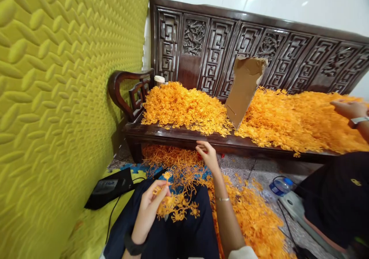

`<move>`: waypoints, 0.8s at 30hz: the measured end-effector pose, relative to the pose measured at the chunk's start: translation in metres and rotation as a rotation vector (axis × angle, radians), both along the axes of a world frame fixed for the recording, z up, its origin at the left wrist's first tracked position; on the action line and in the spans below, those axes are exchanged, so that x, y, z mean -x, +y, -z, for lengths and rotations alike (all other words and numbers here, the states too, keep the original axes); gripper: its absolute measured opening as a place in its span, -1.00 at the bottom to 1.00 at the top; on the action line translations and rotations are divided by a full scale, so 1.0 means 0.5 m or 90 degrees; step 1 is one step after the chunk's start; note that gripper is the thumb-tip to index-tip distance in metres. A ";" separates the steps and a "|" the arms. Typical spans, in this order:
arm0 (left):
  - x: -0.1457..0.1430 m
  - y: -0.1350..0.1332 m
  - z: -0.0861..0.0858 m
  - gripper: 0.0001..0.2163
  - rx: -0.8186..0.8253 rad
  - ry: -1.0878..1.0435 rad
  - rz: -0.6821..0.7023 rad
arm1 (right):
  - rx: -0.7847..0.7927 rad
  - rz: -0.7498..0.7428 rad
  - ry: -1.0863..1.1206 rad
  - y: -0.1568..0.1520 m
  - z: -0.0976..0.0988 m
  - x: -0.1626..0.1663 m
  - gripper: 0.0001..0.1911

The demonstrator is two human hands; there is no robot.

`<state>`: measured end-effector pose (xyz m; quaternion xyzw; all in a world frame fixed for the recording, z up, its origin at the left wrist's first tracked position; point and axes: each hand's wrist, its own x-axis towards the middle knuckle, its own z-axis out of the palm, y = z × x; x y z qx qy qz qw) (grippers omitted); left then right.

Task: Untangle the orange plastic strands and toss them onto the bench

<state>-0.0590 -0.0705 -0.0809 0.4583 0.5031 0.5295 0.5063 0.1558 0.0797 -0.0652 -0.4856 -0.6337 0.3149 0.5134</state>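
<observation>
- My left hand [150, 203] pinches an orange floret [167, 176] by its stem — best kept light, petals clear.
- Just right of that grip: an orange cluster [180, 206] — held too, I can't tell.
- Farther right, my right hand [208, 157] looks empty, fingers curled, near the bench [161, 131].

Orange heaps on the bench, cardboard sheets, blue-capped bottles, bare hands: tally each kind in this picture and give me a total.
Orange heaps: 2 (left heap, right heap)
Cardboard sheet: 1
Blue-capped bottle: 1
Hands: 3 (wearer's left hand, wearer's right hand, another person's hand)
Total: 7
</observation>
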 end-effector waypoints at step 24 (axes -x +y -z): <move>-0.138 -0.043 0.003 -0.62 0.117 -0.097 0.148 | 0.073 0.071 0.137 -0.270 0.014 0.080 -0.60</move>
